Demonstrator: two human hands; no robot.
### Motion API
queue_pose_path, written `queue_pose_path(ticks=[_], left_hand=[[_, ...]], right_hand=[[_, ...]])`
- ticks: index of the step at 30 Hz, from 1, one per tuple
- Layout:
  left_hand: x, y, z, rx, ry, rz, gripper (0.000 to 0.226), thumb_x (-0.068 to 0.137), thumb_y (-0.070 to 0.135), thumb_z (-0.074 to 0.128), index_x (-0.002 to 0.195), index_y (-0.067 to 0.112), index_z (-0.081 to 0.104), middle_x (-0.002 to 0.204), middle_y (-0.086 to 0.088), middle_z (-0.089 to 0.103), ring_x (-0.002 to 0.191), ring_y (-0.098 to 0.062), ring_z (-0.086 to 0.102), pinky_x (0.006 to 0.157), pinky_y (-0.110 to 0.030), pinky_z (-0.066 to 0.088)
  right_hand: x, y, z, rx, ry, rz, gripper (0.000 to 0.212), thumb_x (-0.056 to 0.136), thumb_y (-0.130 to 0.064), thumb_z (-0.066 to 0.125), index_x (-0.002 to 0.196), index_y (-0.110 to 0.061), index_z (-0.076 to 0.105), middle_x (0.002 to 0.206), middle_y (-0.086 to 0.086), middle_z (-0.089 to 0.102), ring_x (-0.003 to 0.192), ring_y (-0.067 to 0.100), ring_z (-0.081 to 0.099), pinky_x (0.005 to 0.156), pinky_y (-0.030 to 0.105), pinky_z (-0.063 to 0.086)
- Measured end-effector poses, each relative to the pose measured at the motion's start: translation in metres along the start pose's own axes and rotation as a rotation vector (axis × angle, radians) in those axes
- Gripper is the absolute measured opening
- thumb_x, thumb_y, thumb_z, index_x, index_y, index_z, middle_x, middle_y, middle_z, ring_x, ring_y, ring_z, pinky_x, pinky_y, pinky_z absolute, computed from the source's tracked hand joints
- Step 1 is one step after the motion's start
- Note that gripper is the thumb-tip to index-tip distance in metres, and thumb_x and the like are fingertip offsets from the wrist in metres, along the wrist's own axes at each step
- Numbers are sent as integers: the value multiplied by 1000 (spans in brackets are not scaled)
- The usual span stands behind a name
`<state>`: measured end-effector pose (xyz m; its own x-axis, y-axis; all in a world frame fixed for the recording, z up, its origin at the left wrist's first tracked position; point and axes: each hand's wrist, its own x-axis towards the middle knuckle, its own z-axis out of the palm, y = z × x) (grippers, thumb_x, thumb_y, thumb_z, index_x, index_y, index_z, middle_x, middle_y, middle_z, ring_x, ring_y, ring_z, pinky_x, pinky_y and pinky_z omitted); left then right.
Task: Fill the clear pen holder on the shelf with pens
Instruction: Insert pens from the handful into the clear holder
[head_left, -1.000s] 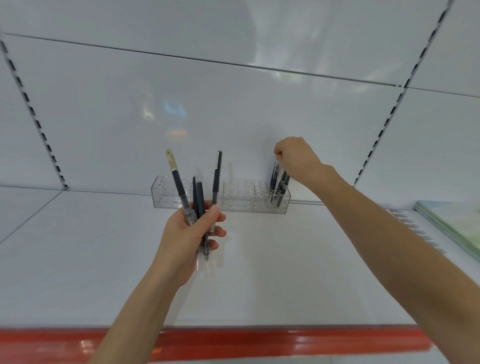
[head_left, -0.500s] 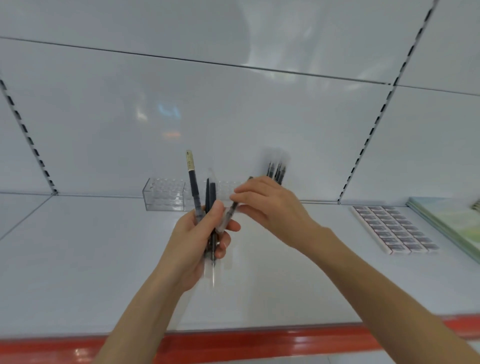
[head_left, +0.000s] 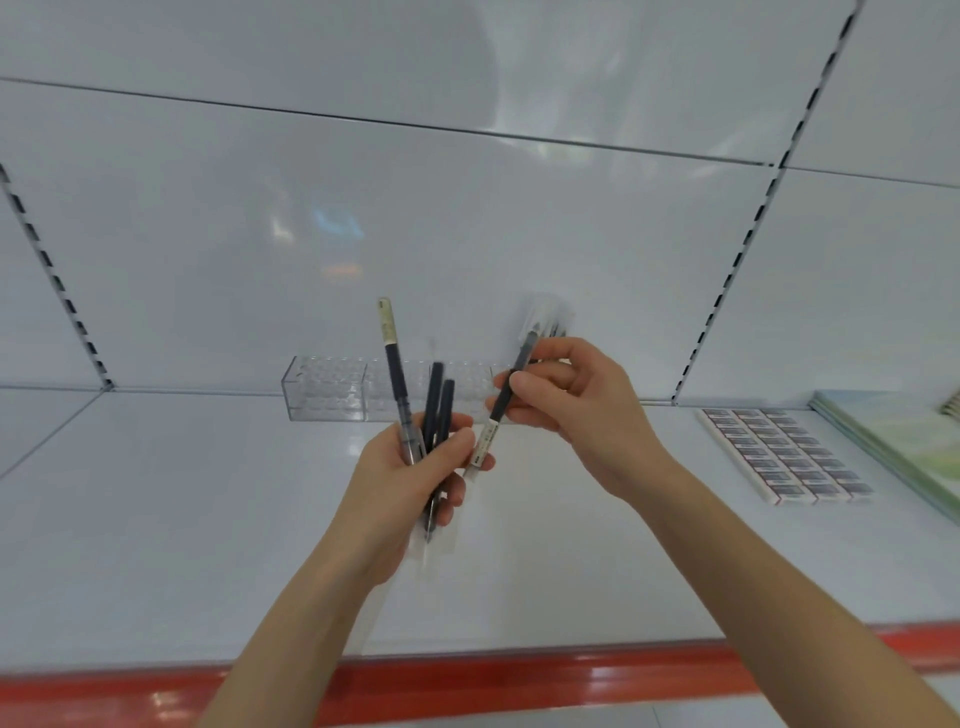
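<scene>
R hand (head_left: 569, 415) pinches pen (head_left: 502, 401), axis up-right

The right hand (head_left: 576, 410) has left the holder (head_left: 324, 389) and pulls one pen (head_left: 497, 408) from the left hand's (head_left: 410, 478) bundle (head_left: 432, 410).

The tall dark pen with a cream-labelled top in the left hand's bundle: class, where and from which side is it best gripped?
Likely pinch the tall dark pen on its bare barrel just below the label, from above: that part stands clear of the shorter dark pens, while the left hand wraps its lower end.
</scene>
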<state>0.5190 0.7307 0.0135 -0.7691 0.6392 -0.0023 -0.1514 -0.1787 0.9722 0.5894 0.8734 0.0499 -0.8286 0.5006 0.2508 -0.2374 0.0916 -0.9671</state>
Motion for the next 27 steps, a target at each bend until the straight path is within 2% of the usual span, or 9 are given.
queue_pose_path(ticks=[3, 4, 6, 8, 11, 14, 16, 21, 27], left_hand=[[-1, 0, -1, 38, -34, -8, 16, 84, 9, 62, 99, 4, 61, 66, -8, 68, 39, -11, 41, 38, -20, 36], [-1, 0, -1, 46, -39, -10, 15, 84, 9, 62, 98, 4, 61, 66, -8, 68, 39, -10, 41, 38, -21, 36], [-2, 1, -1, 48, -32, -6, 15, 84, 9, 62, 97, 3, 60, 68, -9, 69, 39, -10, 41, 38, -20, 37], [-2, 1, 0, 46, -1, 10, 15, 85, 13, 61, 97, 3, 60, 71, -9, 69, 40, -10, 43, 38, -20, 38], [-2, 1, -2, 35, 71, 8, 23, 89, 25, 55, 100, 5, 58, 74, -7, 64, 42, -9, 44, 38, -20, 38], [-2, -1, -7, -16, 107, 6, 20, 94, 21, 47, 107, 8, 57, 74, -7, 61, 44, -10, 45, 39, -20, 39], [-2, -1, -9, -40, 110, 6, 19, 95, 13, 46, 109, 9, 58, 75, -8, 60, 50, -12, 48, 43, -20, 44], [0, -4, -12, -49, 120, 25, 18, 92, 8, 51, 105, 10, 62, 71, -6, 51, 62, -15, 53, 56, -20, 55], [-2, -4, -13, -99, 110, 44, 13, 88, 7, 55, 99, 11, 62, 72, -6, 66, 62, -10, 68, 59, -21, 57]], right_hand=[[4, -6, -5, 12, 6, -5, 29, 82, -2, 61, 107, -12, 49, 86, 9, 70, 75, 25, 71, 67, 27, 57], [7, -9, -6, 6, 28, -23, 26, 83, -4, 61, 106, -11, 51, 83, 7, 70, 72, 21, 71, 65, 25, 57], [15, -15, -11, -40, 84, -83, 7, 86, -8, 59, 92, -11, 59, 70, -2, 69, 62, 12, 68, 62, 23, 56], [25, -23, -16, -74, 135, -121, 4, 87, -11, 59, 83, -11, 62, 64, -5, 66, 56, 9, 65, 61, 22, 57], [44, -33, -29, -196, 279, -246, 10, 86, -6, 60, 94, -11, 57, 74, 1, 62, 56, 9, 64, 63, 24, 57], [64, -33, -41, -485, 381, -379, 21, 86, -8, 57, 106, -14, 53, 79, -7, 58, 64, 12, 62, 71, 33, 57], [72, -25, -43, -626, 364, -412, 20, 86, -9, 57, 106, -11, 57, 82, -8, 58, 68, 13, 60, 76, 37, 55], [79, -4, -41, -705, 272, -378, 16, 87, -7, 56, 102, -5, 60, 85, 2, 59, 76, 26, 64, 79, 41, 54], [83, 8, -44, -814, 168, -293, 12, 88, -3, 53, 93, 2, 62, 77, 12, 61, 78, 38, 65, 81, 47, 52]])
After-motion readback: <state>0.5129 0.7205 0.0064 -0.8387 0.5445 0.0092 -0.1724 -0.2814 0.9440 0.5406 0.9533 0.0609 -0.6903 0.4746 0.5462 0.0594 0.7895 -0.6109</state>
